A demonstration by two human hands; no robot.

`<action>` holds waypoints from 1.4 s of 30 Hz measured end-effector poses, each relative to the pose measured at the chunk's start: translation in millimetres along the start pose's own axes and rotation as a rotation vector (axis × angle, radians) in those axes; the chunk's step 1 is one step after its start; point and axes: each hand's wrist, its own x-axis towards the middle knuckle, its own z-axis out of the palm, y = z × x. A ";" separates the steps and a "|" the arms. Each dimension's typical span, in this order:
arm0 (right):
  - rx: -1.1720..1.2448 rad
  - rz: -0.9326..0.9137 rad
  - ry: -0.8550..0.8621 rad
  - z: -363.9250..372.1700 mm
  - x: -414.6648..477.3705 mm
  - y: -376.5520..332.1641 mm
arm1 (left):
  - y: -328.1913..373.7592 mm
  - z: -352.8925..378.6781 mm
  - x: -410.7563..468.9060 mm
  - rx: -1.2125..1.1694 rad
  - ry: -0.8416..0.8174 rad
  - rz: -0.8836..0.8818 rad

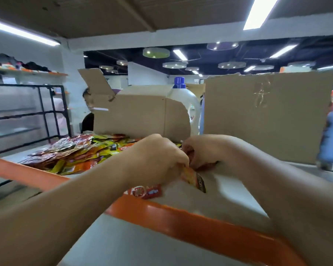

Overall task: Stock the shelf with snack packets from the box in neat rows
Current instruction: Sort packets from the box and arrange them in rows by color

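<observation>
Centre frame, my left hand [158,156] and right hand [204,150] pinch foil snack packets [193,178]: light, floppy, slippery, I reckon; grip sealed edges.

Packet pile [71,152] on shelf [210,200] left; boxes [142,114] behind (jug [185,98] between them).

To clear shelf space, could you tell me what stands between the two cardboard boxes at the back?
A blue-capped white jug, between the open box and the larger box, in the head view.
</observation>
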 end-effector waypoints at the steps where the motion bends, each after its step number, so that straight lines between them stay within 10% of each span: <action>1: 0.013 0.004 0.038 5.5 -1.0 0.5 | -7.3 -1.9 4.5 -0.068 0.008 -0.023; 8: 0.039 0.047 0.219 -14.7 -24.0 21.2 | -30.9 -20.1 72.0 -0.027 -0.265 -0.127; 14: 0.703 0.267 0.667 -39.8 -53.0 77.4 | -3.9 -3.6 121.7 -0.115 -0.499 -0.029; 18: 0.776 0.376 0.343 -25.1 -58.9 93.8 | 11.2 23.2 125.5 -0.323 -0.445 0.006; 22: 0.229 0.576 -0.038 -11.6 -51.1 92.6 | 5.9 26.8 112.0 -0.389 -0.286 0.018; 29: 0.196 0.693 -0.215 -3.4 -40.8 66.1 | 22.0 17.5 103.3 -0.152 -0.455 -0.242; 42: 0.178 0.711 -0.384 -12.1 -54.2 70.6 | 25.5 13.0 98.3 -0.203 -0.378 -0.216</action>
